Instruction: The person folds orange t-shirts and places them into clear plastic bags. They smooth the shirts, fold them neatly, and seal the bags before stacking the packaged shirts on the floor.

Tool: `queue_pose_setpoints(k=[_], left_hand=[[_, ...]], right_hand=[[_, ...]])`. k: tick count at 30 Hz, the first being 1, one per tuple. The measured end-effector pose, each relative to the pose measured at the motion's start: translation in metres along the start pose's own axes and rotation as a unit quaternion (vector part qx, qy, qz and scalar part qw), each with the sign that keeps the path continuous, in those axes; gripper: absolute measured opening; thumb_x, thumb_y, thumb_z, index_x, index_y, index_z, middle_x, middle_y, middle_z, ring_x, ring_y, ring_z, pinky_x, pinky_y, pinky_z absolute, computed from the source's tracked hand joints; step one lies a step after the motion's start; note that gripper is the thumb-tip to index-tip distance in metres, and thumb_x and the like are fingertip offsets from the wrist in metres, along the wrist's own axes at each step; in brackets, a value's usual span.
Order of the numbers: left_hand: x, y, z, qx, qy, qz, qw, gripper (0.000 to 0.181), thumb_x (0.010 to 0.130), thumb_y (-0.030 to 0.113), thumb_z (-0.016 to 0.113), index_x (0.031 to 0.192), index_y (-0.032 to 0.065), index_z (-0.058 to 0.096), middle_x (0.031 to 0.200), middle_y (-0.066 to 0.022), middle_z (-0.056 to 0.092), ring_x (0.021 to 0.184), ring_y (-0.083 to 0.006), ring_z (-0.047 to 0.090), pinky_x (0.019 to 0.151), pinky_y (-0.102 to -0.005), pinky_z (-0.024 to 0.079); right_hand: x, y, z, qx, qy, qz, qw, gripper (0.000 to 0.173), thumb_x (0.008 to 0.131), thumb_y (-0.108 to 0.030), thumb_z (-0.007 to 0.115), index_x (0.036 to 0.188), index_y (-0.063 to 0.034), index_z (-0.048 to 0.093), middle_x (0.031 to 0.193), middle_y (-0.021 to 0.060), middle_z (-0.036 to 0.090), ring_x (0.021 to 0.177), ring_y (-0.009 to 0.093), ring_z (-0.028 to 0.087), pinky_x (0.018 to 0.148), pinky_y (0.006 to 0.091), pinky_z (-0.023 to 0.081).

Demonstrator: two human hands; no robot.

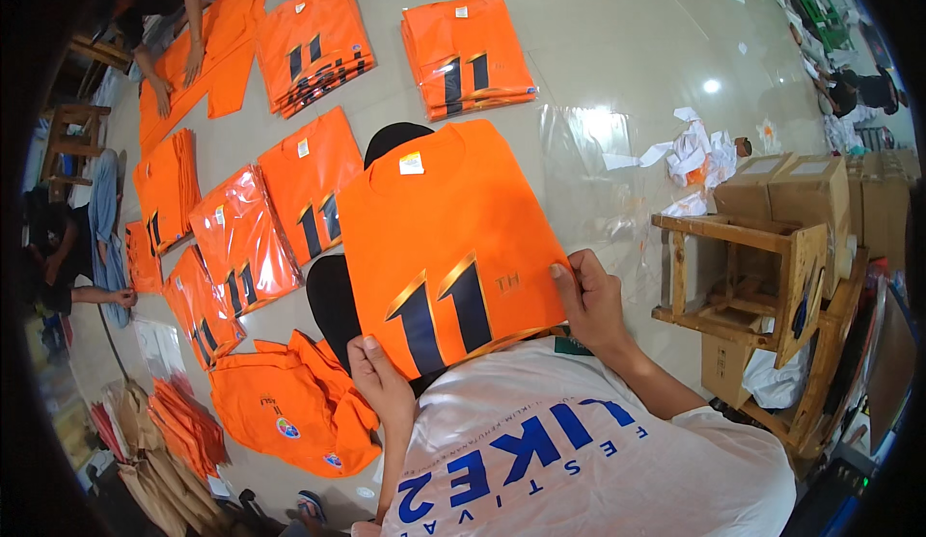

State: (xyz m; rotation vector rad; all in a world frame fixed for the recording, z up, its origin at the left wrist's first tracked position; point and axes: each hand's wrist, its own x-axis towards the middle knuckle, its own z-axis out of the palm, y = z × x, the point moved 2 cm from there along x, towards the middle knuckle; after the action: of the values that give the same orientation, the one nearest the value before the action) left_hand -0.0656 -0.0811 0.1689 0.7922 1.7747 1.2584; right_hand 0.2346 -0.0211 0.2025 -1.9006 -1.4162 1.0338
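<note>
A neatly folded orange T-shirt (pixel 448 226) with a dark, gold-edged print lies flat over my lap, its neckline and white label facing away from me. My left hand (pixel 380 374) pinches its near left corner between thumb and fingers. At the near right edge, my right hand (pixel 589 298) grips the fabric, thumb on top. Left of the shirt are more folded orange shirts, including one in shiny clear plastic (pixel 246 240). A loosely heaped orange garment (pixel 289 407) lies on the floor beside my left forearm.
Beyond my knees stand stacks of folded shirts (pixel 466 52). Clear plastic bags (pixel 586 168) and crumpled white paper (pixel 698 153) lie on the tiles. To the right are a wooden stool (pixel 731 229) and cardboard boxes (pixel 810 182). A co-worker's hands (pixel 194 63) rest on an orange garment at upper left.
</note>
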Motion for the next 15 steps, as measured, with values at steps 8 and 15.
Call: queue_pose_setpoints(k=[8,15], left_hand=[[-0.013,-0.024,-0.038,-0.128,-0.182,-0.081,0.972,0.013,0.103,0.014,0.066,0.109,0.0029,0.061,0.092,0.0002,0.05,0.087,-0.0116,0.044,0.081,-0.0243,0.037],[0.003,-0.015,-0.036,0.098,-0.286,0.122,0.945,0.034,0.088,0.001,0.074,0.121,-0.0023,0.068,0.109,-0.0092,0.061,0.102,-0.0228,0.053,0.092,-0.0326,0.043]], right_hand=[[0.01,0.019,-0.003,0.09,-0.056,0.09,0.99,0.019,0.105,-0.021,0.067,0.103,-0.0015,0.065,0.073,0.0072,0.063,0.064,0.009,0.054,0.058,0.0272,0.045],[0.045,-0.066,0.036,-0.087,-0.078,-0.312,0.943,0.03,0.098,-0.018,0.07,0.125,-0.0052,0.064,0.137,0.0162,0.06,0.124,0.038,0.056,0.104,0.0475,0.048]])
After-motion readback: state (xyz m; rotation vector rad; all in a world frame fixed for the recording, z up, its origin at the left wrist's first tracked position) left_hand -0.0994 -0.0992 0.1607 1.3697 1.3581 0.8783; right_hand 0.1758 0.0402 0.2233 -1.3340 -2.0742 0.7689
